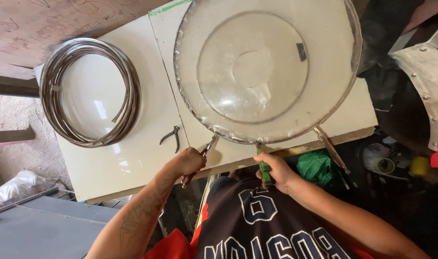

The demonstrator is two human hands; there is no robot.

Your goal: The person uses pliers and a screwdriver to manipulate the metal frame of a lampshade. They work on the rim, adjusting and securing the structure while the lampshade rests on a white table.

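you stand at a cream work table (132, 163) with a glossy top, bright light glaring off its left half. beyond its far left corner the surface is pinkish and scuffed (32, 29). off its left edge lies pale rough floor (17, 115), and near its front left corner a grey board (41, 225).
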